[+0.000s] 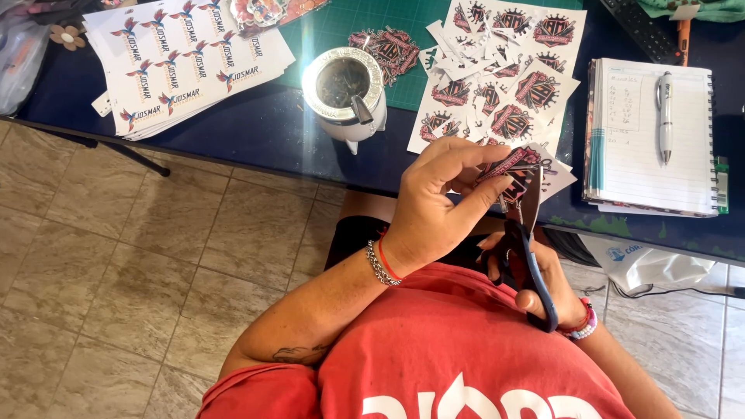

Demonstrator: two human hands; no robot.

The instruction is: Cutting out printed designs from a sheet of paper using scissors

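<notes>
left hand [434, 206] half hiding sticker sheet [516, 167], scissors [531, 248] blades partly obscured

The left hand [438, 198] is raised before the chest, wrist bent, fingers curled and pinched closed with the thumb. The right hand [535, 279] sits lower, just beside it, fingers curled tight, forearm angling down to the right.

blue-handled scissors [535, 264], red-black sticker [512, 167], green mat [341, 27]
</notes>
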